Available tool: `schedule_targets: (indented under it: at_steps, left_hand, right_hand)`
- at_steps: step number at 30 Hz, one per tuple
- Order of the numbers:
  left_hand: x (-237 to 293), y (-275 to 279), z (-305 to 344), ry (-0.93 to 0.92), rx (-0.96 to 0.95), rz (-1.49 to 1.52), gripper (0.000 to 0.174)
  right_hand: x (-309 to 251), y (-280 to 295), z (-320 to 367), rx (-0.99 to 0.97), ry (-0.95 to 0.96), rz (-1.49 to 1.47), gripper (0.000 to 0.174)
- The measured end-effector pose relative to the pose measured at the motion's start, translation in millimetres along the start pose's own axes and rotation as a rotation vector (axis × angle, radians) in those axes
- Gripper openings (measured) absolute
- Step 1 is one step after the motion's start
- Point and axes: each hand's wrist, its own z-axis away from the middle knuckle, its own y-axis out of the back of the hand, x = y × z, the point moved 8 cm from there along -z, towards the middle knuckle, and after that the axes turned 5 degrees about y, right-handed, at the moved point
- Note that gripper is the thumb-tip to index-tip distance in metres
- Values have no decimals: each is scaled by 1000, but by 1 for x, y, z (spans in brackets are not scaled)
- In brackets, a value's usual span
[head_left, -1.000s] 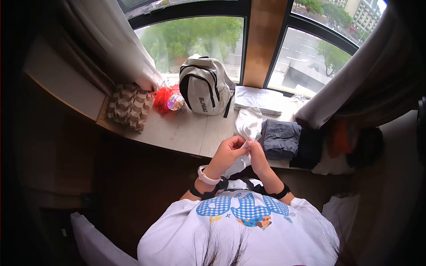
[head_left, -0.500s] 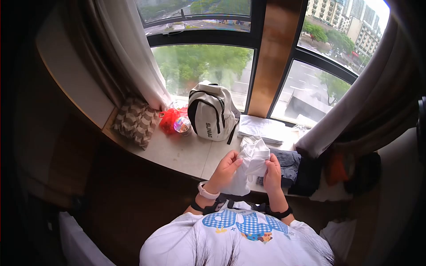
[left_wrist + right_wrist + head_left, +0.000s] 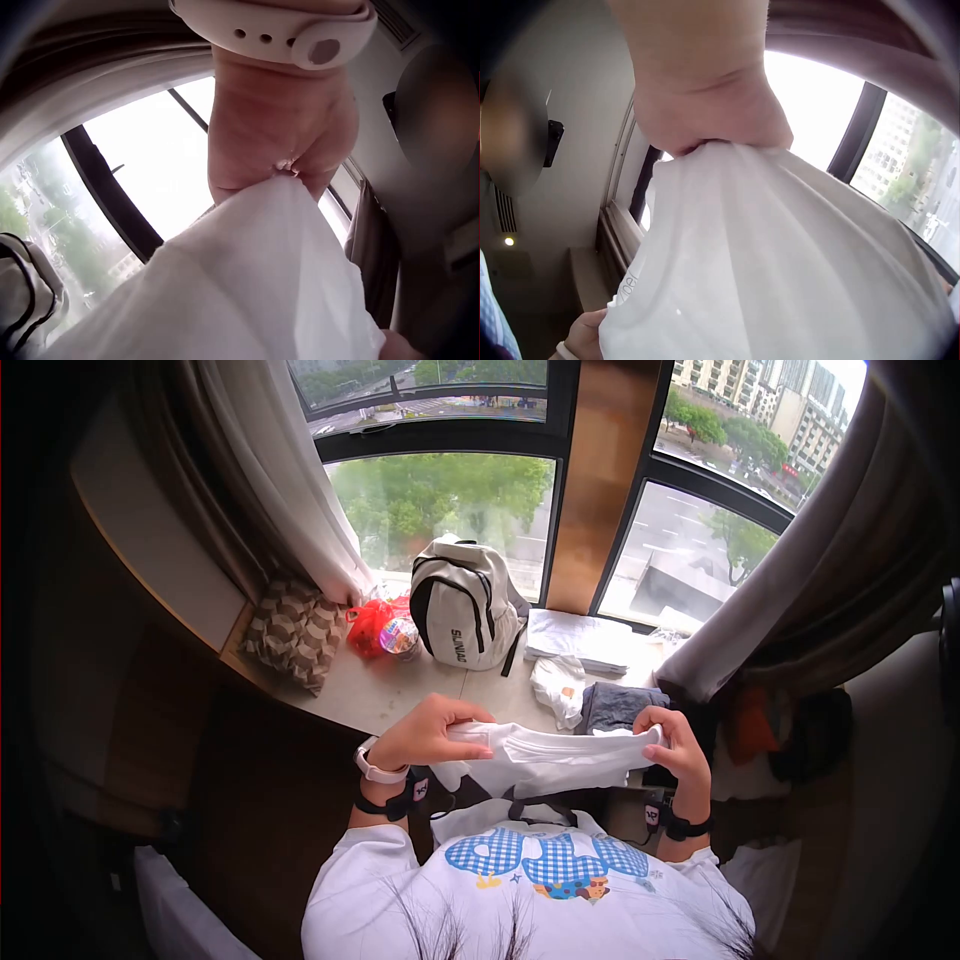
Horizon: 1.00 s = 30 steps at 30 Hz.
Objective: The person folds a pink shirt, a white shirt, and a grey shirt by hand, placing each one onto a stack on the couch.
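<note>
A white cloth (image 3: 560, 757) is stretched sideways in front of the person's chest. Its left end is pinched between thumb and fingers of the left hand (image 3: 430, 736); its right end is gripped by the right hand (image 3: 678, 742). In the left wrist view the cloth (image 3: 247, 277) hangs from the left hand (image 3: 277, 127), whose fingertips are hidden. The right wrist view has the cloth (image 3: 765, 255) spreading down from the right hand (image 3: 709, 112), with small lettering near one edge.
On the window ledge (image 3: 350, 695) stand a patterned cushion (image 3: 295, 630), a red bag (image 3: 368, 628), a round tub (image 3: 400, 637) and a backpack (image 3: 463, 605). Folded white cloths (image 3: 578, 638), a crumpled white cloth (image 3: 560, 685) and folded grey cloth (image 3: 620, 705) lie to the right.
Both hands have moved apart from close together, and the bunched white cloth is now pulled out wide between them. The crumpled white cloth on the ledge has come into clearer view.
</note>
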Motion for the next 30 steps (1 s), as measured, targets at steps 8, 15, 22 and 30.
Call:
schedule_targets:
  at_steps: [8,15,22,30]
  left_hand:
    - [100,-33,44,-553,-869,224,25]
    - [145,-60,13,-815,-879,406,9]
    - [133,-69,-25,-718,-227,126,15]
    - [114,-63,-43,-643,19,-61,14]
  right_hand:
    - [-125,-54,50,-984,469,-244,15]
    - [-148,-66,15,-992,767,-575,18]
    - [-93,-75,-26,-453,432,-430,13]
    - [-75,-79,-28,-391,351,-326,5]
